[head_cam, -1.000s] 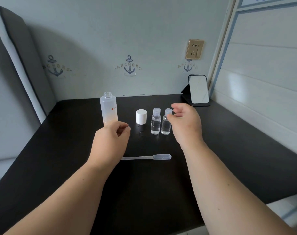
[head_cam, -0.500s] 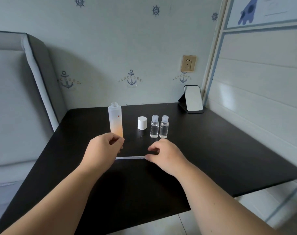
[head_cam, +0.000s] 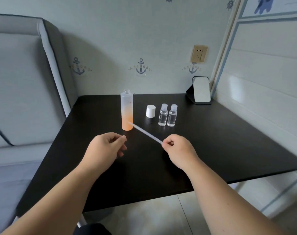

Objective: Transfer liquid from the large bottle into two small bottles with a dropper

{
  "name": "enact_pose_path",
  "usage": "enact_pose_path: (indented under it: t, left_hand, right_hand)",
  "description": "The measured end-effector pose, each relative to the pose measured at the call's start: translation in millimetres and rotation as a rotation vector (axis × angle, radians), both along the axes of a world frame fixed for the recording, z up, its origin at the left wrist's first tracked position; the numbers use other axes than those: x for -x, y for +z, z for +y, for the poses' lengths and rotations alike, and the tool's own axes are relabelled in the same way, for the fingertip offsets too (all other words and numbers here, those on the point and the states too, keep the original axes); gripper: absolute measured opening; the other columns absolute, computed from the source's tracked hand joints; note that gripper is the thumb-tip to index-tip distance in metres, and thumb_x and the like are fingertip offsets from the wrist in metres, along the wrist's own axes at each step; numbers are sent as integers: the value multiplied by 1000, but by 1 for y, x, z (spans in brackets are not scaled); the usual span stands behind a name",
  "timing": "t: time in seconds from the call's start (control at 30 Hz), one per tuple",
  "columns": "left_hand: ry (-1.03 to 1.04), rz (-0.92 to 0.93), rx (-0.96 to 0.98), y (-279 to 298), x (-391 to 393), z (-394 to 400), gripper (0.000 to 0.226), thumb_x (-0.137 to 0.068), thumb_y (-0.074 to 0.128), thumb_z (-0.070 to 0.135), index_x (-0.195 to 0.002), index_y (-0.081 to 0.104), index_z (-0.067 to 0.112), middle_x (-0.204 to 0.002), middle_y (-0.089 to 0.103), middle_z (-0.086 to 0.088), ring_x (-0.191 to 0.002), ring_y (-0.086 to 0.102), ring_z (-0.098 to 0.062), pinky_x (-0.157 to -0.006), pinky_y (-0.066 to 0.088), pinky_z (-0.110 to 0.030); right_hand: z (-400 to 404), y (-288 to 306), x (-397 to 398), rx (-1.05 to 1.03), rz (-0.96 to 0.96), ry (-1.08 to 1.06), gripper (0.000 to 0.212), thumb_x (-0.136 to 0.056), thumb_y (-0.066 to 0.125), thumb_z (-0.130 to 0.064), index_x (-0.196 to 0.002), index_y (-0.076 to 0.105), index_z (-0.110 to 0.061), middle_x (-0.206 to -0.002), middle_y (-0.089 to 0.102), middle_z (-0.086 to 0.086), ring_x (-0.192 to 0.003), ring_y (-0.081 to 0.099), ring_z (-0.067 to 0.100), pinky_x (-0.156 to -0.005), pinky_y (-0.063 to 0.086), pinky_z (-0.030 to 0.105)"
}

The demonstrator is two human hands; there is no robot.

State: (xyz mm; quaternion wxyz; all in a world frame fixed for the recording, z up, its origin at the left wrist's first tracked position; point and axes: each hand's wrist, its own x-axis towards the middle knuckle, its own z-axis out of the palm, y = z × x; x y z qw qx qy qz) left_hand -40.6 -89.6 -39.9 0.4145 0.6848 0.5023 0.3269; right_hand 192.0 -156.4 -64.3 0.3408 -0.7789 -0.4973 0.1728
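Dropper [head_cam: 145,132]: pinched at its bulb end by the right hand [head_cam: 177,150], lifted off the table [head_cam: 220,141]; its thin stem slants up and left from the fingers, the tip showing in front of the lower, orange part of the big bottle [head_cam: 126,110].

Left hand [head_cam: 104,150]: fingers loosely curled, holding nothing, near and in front of the big bottle.

Big bottle: upright, uncapped.

Cap [head_cam: 150,111]: white, right of the big bottle.

Small bottles [head_cam: 167,115]: two, side by side, just right of the cap, holding clear liquid.
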Motion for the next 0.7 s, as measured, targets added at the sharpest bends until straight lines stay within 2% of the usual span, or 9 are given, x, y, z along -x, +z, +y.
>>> enact_pose_path:
  t: [0.3, 0.43, 0.6, 0.7]
  left_hand:
    - [-91, 39, 125, 8, -24, 34, 17, -99, 59, 31, -94, 74, 29, -80, 76, 9, -71, 73, -10, -61, 55, -24]
    - [-84, 35, 200, 7, -33, 40, 22, -100, 57, 31, -90, 77, 30, -83, 77, 5, -72, 73, -14, -63, 58, -27]
    - [-64, 33, 299, 18, -53, 38, 26, -101, 56, 31, -89, 77, 41, -86, 77, 2, -74, 73, -17, -67, 57, -32]
    - [-19, 52, 362, 42, -73, 33, 28, -103, 55, 30, -88, 78, 36, -87, 77, 0, -75, 73, -20, -68, 57, -35]
  right_hand:
    - [17, 12, -18, -6, 406, 143, 16, -103, 56, -26, -106, 71, -32, -87, 73, -16, -82, 70, -1, -74, 56, 24]
    - [17, 15, -36, 34, 614, 146, 28, -103, 54, -12, -98, 77, -27, -83, 73, -13, -78, 71, 7, -71, 55, 20]
    - [11, 30, -61, 172, 657, 105, 26, -103, 54, -18, -92, 76, -27, -82, 71, -8, -73, 68, 6, -68, 53, 19]
    - [-1, 50, -79, 233, 706, 25, 24, -102, 56, -25, -88, 75, -30, -77, 70, -10, -66, 64, 2, -63, 51, 16]
